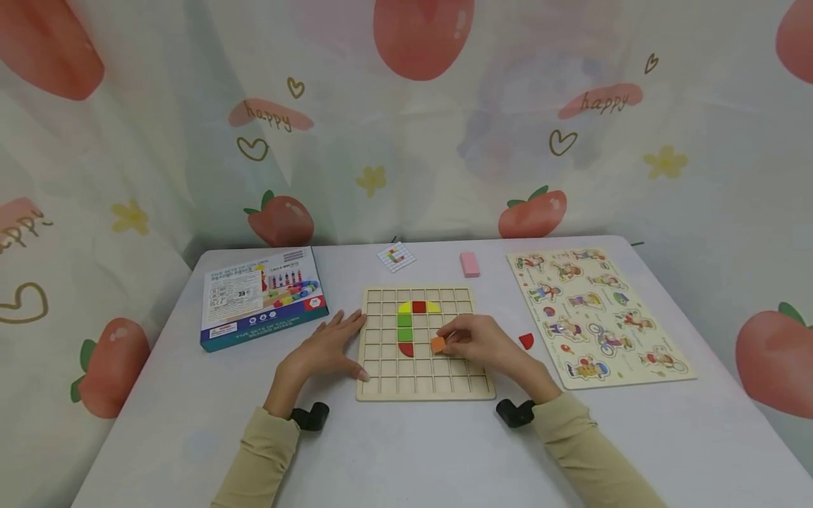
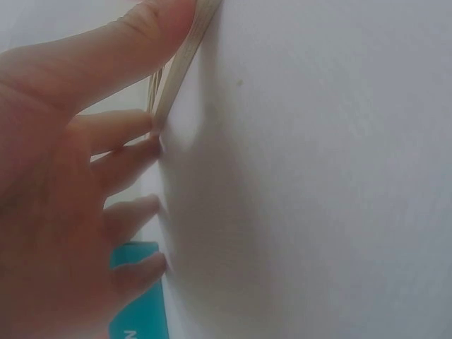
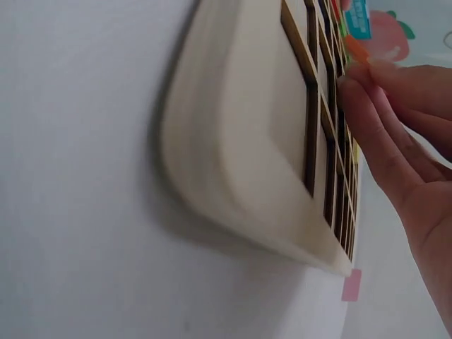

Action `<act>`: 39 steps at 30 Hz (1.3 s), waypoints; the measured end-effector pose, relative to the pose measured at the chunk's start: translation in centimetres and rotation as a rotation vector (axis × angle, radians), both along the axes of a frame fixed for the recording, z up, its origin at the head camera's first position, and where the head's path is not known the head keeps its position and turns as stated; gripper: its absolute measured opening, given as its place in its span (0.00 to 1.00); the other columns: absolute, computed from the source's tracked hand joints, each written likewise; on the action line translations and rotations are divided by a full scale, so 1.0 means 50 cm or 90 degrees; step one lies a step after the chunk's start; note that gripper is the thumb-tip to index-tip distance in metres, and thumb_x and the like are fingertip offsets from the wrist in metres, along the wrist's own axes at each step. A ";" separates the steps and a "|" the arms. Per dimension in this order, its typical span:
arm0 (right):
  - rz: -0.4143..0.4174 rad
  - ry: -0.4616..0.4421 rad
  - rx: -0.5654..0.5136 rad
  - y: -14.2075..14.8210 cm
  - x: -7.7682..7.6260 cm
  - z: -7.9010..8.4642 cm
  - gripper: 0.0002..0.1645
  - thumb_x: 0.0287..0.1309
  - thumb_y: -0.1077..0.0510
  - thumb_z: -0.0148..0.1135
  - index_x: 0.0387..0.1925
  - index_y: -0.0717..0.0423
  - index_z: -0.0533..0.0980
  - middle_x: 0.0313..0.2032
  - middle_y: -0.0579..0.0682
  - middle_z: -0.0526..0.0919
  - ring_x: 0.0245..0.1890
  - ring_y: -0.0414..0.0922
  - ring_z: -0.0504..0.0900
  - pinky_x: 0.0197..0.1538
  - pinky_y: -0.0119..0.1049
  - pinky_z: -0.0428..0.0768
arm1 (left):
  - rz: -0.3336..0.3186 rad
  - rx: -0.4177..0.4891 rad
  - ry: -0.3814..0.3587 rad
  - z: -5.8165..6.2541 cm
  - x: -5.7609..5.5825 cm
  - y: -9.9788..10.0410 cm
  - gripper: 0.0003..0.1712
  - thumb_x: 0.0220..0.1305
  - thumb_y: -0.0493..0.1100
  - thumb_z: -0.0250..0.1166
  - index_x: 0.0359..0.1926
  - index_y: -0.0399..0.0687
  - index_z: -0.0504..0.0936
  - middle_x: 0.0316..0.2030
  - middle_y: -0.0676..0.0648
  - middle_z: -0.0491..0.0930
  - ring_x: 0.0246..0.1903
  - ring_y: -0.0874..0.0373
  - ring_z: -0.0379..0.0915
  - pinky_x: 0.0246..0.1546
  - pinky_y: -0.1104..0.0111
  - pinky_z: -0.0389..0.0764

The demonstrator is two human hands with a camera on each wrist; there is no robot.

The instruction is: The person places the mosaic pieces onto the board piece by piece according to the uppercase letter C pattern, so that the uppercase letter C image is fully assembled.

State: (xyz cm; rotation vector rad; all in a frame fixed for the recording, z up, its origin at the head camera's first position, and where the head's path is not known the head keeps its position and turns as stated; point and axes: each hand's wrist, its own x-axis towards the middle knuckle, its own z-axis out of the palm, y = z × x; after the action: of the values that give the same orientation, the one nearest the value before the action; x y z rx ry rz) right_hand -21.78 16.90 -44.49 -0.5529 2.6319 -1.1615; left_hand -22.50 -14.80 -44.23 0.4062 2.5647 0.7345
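Note:
A wooden grid board [image 1: 381,386] lies on the table in front of the person. Several coloured pieces sit in its cells: yellow curved ones at the top, a red square [image 1: 419,307] between them, green squares [image 1: 404,328] down the left and a red curved piece [image 1: 406,349] below. Over the board, the right hand [image 1: 476,342] pinches an orange block [image 1: 438,344] between thumb and fingers; the right wrist view shows it edge-on. The left hand [image 1: 330,349] has its fingers spread, its thumb and forefinger touching the board's left edge.
A red quarter-round piece [image 1: 526,341] lies right of the board. Behind it are a pattern card [image 1: 396,257] and a pink block [image 1: 470,264]. A teal-edged box [image 1: 260,296] lies at left, a wooden picture puzzle [image 1: 597,317] at right.

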 end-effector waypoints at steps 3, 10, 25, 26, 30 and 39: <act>0.015 0.002 -0.002 -0.010 -0.001 0.001 0.15 0.59 0.63 0.74 0.48 0.60 0.86 0.42 0.50 0.88 0.37 0.39 0.83 0.43 0.28 0.83 | 0.003 0.000 0.001 0.000 0.000 0.000 0.64 0.50 0.54 0.82 0.81 0.50 0.55 0.82 0.48 0.49 0.82 0.42 0.32 0.80 0.41 0.39; 0.049 0.023 0.012 -0.029 -0.002 -0.001 0.15 0.58 0.60 0.75 0.47 0.60 0.86 0.41 0.49 0.89 0.37 0.38 0.83 0.42 0.29 0.83 | 0.003 0.002 -0.001 -0.006 -0.001 0.001 0.64 0.50 0.54 0.82 0.82 0.50 0.55 0.82 0.48 0.49 0.82 0.42 0.32 0.80 0.42 0.38; 0.042 0.051 0.065 -0.059 -0.004 -0.006 0.13 0.57 0.60 0.77 0.44 0.57 0.86 0.37 0.45 0.86 0.33 0.37 0.78 0.38 0.28 0.80 | -0.001 0.001 0.004 -0.006 -0.002 0.000 0.64 0.50 0.54 0.82 0.81 0.51 0.55 0.82 0.48 0.49 0.82 0.42 0.32 0.80 0.42 0.38; 0.044 0.055 0.067 -0.060 -0.005 -0.006 0.13 0.57 0.60 0.77 0.44 0.57 0.87 0.37 0.45 0.86 0.33 0.37 0.77 0.38 0.28 0.80 | -0.001 0.000 0.005 -0.005 -0.003 -0.001 0.64 0.50 0.54 0.82 0.81 0.51 0.55 0.82 0.49 0.49 0.82 0.42 0.32 0.80 0.42 0.38; 0.056 0.063 0.075 -0.061 -0.006 -0.008 0.12 0.56 0.61 0.77 0.43 0.58 0.87 0.35 0.45 0.84 0.33 0.36 0.77 0.37 0.28 0.80 | -0.002 -0.002 0.007 -0.003 -0.002 -0.001 0.64 0.50 0.55 0.82 0.81 0.50 0.55 0.82 0.48 0.49 0.82 0.42 0.32 0.80 0.41 0.39; 0.050 0.048 0.065 -0.056 -0.006 -0.011 0.12 0.58 0.64 0.74 0.45 0.57 0.86 0.38 0.45 0.85 0.36 0.37 0.80 0.42 0.29 0.82 | -0.002 0.000 0.006 -0.008 -0.003 -0.001 0.64 0.50 0.56 0.82 0.82 0.51 0.55 0.82 0.49 0.49 0.82 0.42 0.32 0.80 0.42 0.38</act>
State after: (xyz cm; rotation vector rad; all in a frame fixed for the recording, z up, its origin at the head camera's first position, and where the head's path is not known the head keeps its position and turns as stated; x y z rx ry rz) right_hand -22.09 14.11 -45.04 -0.6866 2.6878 -0.9956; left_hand -22.64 -14.85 -44.64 0.4150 2.5724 0.7319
